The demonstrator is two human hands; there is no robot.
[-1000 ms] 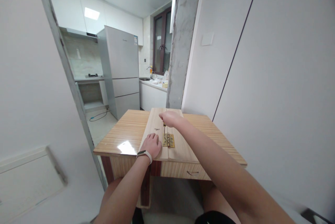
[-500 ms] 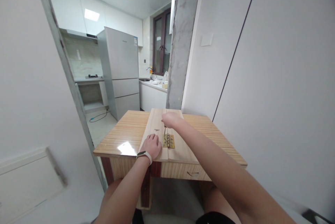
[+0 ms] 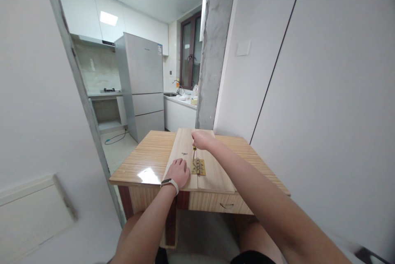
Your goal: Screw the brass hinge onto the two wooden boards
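A brass hinge (image 3: 198, 167) lies across the seam between two pale wooden boards (image 3: 182, 138). My right hand (image 3: 202, 139) is closed around the handle of a screwdriver (image 3: 194, 149), whose shaft points down to the far left part of the hinge. Most of the handle is hidden in my fist. My left hand (image 3: 180, 171) rests flat on the left board, just left of the hinge, fingers stretched out and holding nothing. A few small screws (image 3: 184, 154) lie on that board beyond my left fingertips.
The boards lie on a striped wooden table (image 3: 142, 153) with a drawer (image 3: 216, 203) in front. White walls stand close on both sides. Behind the table are a grey refrigerator (image 3: 145, 66) and a kitchen counter (image 3: 180, 112) with a sink.
My right hand has turned slightly on the screwdriver, and more of the handle's lower end shows. My left hand stays in place on the board.
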